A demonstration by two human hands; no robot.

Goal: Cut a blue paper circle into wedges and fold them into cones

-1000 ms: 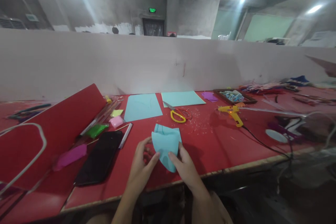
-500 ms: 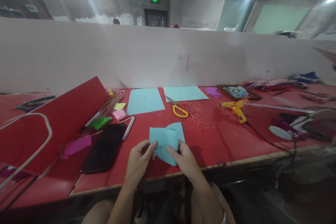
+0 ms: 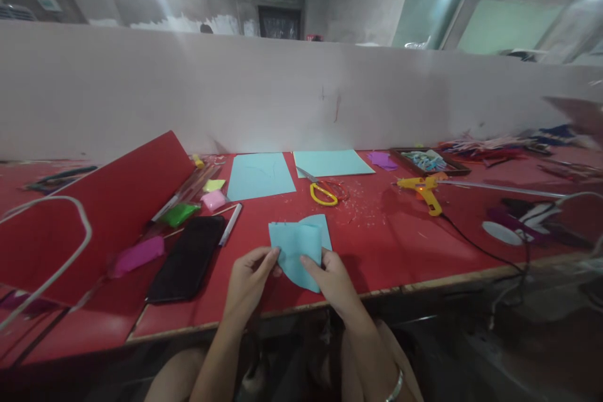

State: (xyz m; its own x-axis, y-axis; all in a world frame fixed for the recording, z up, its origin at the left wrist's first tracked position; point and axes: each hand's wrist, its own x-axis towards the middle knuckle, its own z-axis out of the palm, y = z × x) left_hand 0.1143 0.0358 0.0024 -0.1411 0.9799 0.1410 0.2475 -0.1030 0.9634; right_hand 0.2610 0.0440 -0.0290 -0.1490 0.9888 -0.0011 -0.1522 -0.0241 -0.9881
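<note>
While left hand (image 3: 245, 273) and right hand (image 3: 335, 277) pinch folded blue paper (image 3: 294, 251) beneath the thumbs, nearside of yellow-handled scissors (image 3: 323, 195), the scissors overlap a pale-blue sheet (image 3: 336, 162). Left of scissors: white marker (image 3: 230, 225), black phone (image 3: 187, 260), pink packet (image 3: 214, 200); right: yellow glue gun (image 3: 426, 193), corded.

Light-blue sheet (image 3: 293, 246), curled, lower edge curved, held two-handed.

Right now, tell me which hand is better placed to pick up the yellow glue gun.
Probably the right hand: the glue gun lies to its right, while the left hand is farther off, across the blue sheet that both hold. Either would first need to let go.
</note>
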